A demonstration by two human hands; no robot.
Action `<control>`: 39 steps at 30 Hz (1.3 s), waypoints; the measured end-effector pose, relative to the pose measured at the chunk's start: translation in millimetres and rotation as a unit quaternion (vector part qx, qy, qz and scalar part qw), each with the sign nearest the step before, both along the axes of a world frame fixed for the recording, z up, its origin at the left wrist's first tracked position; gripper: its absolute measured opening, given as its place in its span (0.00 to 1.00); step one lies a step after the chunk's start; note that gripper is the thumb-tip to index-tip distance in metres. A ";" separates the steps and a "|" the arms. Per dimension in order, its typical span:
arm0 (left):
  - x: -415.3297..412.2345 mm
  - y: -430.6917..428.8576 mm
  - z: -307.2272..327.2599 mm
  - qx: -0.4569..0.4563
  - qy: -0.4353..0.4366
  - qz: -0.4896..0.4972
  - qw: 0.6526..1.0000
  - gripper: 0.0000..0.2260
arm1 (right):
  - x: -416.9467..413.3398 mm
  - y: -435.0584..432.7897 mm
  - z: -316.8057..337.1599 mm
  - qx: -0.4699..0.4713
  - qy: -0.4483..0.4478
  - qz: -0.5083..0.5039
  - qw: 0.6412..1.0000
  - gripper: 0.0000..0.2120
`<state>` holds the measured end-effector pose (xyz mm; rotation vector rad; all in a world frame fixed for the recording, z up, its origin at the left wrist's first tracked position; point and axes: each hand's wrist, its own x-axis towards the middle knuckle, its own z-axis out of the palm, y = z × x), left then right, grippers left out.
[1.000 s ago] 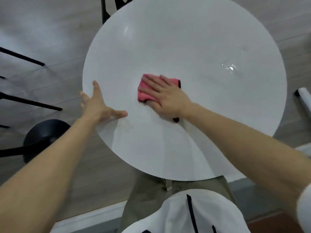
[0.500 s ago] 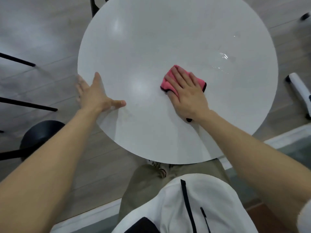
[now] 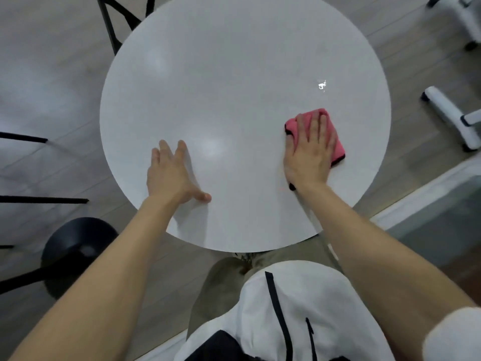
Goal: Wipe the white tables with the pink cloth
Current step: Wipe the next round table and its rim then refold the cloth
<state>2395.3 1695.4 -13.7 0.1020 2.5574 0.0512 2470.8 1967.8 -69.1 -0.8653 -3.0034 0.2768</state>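
From the head camera, looking down: the pink cloth (image 3: 339,145) lay folded flat on the right part of the round white surface (image 3: 234,74), near its right edge but fully on it. The right hand (image 3: 309,152) covered most of the cloth, fingers straight and close together, palm pressing down. That grip was a flat press, not a pinch, and nothing was curled round the fabric. A dark trim showed along the cloth's edges and poked out below the wrist. The left hand (image 3: 171,175) rested on the near left of the surface, well apart from the cloth, fingers spread and thumb out to the side, holding nothing (it looked like a bracing hand).

A small wet glint (image 3: 322,85) sat just beyond the cloth's far end; it may have been a water spot, though the reflection made that hard to tell. A black stool (image 3: 78,241) stood on the floor to the left.

By my judgement the cloth was light, soft and limp, likely to bunch or unfold if pushed from one corner. An even flat palm over its middle seemed the best hold. The glossy top would probably let it slide easily.
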 end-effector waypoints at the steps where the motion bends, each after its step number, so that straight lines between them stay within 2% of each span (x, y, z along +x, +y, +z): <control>1: 1.5 -0.5 -1.3 0.000 0.001 0.007 1.000 0.74 | -6.3 -30.0 -0.7 0.006 0.007 0.012 1.000 0.30; 3: 1.2 -6.5 -2.8 0.000 -0.002 0.008 1.000 0.74 | -16.8 -91.7 -2.7 -0.022 0.011 0.163 0.986 0.29; 5: 1.4 -13.4 -4.3 -0.002 -0.003 0.013 1.000 0.74 | -14.8 -121.9 -3.2 -0.031 -0.008 0.342 0.939 0.28; 7: 1.1 -15.3 -5.9 -0.005 -0.004 0.011 1.000 0.74 | -6.4 -95.3 -5.8 -0.033 0.008 0.412 0.911 0.27; 9: -0.8 -13.6 -6.2 -0.008 -0.001 0.003 1.000 0.74 | 12.5 -37.4 -8.6 -0.033 0.027 0.339 0.940 0.27; 11: -2.3 -8.3 -5.3 -0.015 0.000 -0.012 1.000 0.73 | 37.3 35.3 -7.5 -0.015 0.021 0.152 0.988 0.28; 12: -1.5 -5.6 -4.8 -0.020 0.000 -0.019 1.000 0.73 | 49.3 64.0 -4.9 -0.010 0.009 0.050 0.999 0.29; 14: -0.5 0.2 -1.4 -0.025 -0.002 -0.021 0.999 0.72 | 55.0 75.7 -0.2 0.000 -0.004 -0.086 0.996 0.31; 15: 0.5 4.3 1.6 -0.025 -0.003 -0.023 0.999 0.71 | 51.1 58.1 0.1 0.001 -0.008 -0.095 0.995 0.31; 16: 2.8 10.1 5.0 -0.024 0.002 -0.038 0.999 0.68 | 48.7 33.6 0.0 0.001 -0.005 -0.063 0.998 0.31; 18: 9.4 26.1 10.5 -0.018 0.030 -0.099 0.994 0.63 | 49.8 -17.8 -0.7 -0.019 0.015 0.095 0.995 0.29; 21: 18.5 59.4 14.3 0.034 0.008 -0.149 0.988 0.63 | 67.0 -40.5 -3.0 -0.028 0.006 0.337 0.941 0.28; 23: 20.7 76.8 14.8 0.030 -0.005 -0.167 0.985 0.63 | 78.7 -10.2 -5.4 -0.043 0.015 0.399 0.916 0.27; 25: 20.6 84.4 13.7 0.009 0.015 -0.196 0.981 0.62 | 87.3 37.1 -7.3 -0.048 0.021 0.364 0.930 0.27; 29: 23.6 87.3 9.5 -0.002 0.041 -0.233 0.972 0.61 | 86.3 134.8 -5.1 -0.035 0.026 0.085 0.995 0.28; 31: 24.7 86.4 6.7 0.019 0.027 -0.231 0.972 0.62 | 72.5 137.6 -6.1 -0.034 0.016 -0.042 0.998 0.29; 33: 23.3 83.0 5.8 0.033 0.010 -0.231 0.972 0.63 | 54.9 106.4 -7.7 -0.018 0.013 -0.101 0.995 0.30; 35: 22.2 79.3 6.0 0.029 0.003 -0.231 0.972 0.64 | 48.3 54.1 -5.6 -0.023 0.026 -0.056 0.998 0.30; 37: 20.4 77.0 5.8 0.021 0.008 -0.232 0.973 0.66 | 55.7 -2.5 -5.1 -0.042 0.036 0.100 0.993 0.28; 39: 18.2 75.1 5.3 0.013 0.012 -0.239 0.971 0.67 | 73.4 -35.2 -4.8 -0.040 0.010 0.291 0.956 0.28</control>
